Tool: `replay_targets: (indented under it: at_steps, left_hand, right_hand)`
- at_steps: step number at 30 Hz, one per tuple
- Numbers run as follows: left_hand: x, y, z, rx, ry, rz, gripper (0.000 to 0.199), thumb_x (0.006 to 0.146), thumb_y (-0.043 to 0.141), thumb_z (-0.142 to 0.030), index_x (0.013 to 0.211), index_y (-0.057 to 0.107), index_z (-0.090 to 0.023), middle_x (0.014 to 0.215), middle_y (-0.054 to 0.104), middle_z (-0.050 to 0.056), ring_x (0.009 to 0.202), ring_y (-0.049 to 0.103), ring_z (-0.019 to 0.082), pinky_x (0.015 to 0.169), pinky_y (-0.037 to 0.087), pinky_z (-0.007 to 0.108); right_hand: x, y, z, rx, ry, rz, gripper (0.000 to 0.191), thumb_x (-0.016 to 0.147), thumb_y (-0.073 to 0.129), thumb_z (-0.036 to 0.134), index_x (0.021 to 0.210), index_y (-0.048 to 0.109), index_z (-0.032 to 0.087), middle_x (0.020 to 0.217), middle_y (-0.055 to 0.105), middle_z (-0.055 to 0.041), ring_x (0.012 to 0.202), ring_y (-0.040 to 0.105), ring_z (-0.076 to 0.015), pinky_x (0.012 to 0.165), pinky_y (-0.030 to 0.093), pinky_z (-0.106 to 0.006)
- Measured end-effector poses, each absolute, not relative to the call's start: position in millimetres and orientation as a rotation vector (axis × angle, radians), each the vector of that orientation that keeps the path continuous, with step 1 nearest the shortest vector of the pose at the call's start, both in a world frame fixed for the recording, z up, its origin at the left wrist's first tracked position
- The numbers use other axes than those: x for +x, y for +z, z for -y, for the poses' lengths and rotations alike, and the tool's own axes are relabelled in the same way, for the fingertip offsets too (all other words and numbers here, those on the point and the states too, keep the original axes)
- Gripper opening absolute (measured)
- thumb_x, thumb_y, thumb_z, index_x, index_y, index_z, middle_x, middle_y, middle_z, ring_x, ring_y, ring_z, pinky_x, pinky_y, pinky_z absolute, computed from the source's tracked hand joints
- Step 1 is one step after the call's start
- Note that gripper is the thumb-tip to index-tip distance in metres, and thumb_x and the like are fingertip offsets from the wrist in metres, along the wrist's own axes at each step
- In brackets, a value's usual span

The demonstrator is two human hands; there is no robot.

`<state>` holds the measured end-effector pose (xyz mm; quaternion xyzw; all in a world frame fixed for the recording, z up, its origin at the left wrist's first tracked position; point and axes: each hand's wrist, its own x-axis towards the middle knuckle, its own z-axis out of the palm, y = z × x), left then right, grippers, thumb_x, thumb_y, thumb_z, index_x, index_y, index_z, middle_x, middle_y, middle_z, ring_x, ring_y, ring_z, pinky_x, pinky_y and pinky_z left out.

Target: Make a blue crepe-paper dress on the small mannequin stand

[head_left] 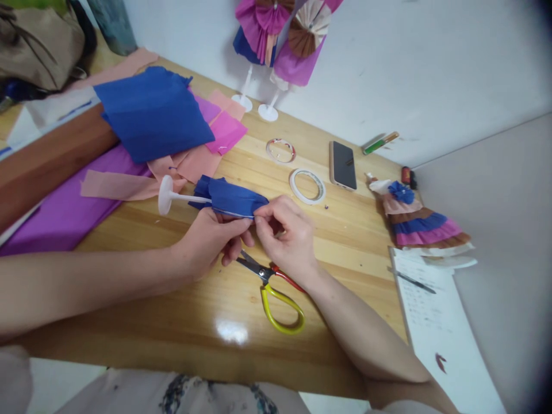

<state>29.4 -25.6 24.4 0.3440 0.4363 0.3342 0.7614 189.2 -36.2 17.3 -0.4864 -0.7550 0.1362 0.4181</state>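
Observation:
A small stand [165,195] with a round white base and thin stem lies sideways above the table, wrapped in blue crepe paper [237,196]. My left hand [215,233] grips the wrapped part from below, thumb along a pale strip on the paper's lower edge. At the right end of that edge, my right hand [287,230] pinches the paper between thumb and forefinger. What the wrapped paper covers is hidden. Just beneath both hands lie scissors [267,279] with one yellow and one red handle, blades pointing up-left.
Blue, brown, purple and pink paper sheets [150,115] pile up at left. Two tape rolls [307,186], a phone [343,165] and a green pen-like item [380,143] lie beyond. A paper-dressed figure [420,221] and written sheet [435,310] sit right. Two decorated stands [268,112] lean by the wall.

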Motion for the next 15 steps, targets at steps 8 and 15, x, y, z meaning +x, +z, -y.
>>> replay_targets:
  at_steps: [8,15]
  left_hand:
    - [30.1,28.1,24.8,0.733,0.708,-0.966,0.023,0.074,0.066,-0.023,0.053,0.063,-0.011,0.042,0.054,0.001,0.03,0.041,0.006,0.028,0.029,0.016]
    - [30.7,27.5,26.1,0.705,0.714,-0.962,0.021,0.076,0.067,-0.022,0.058,0.065,-0.011,0.053,0.062,0.003,0.032,0.044,0.006,0.028,0.03,0.016]
  right_hand:
    - [191.7,13.1,36.3,-1.196,0.298,1.923,0.013,0.084,0.056,0.009,0.081,0.063,0.02,0.076,0.06,-0.0027,0.067,0.058,-0.0146,0.059,0.048,-0.029]
    - [194.6,13.7,40.1,-1.102,0.19,1.913,0.023,0.081,0.055,0.006,0.094,0.067,0.021,0.082,0.063,-0.0055,0.072,0.061,-0.0173,0.06,0.053,-0.032]
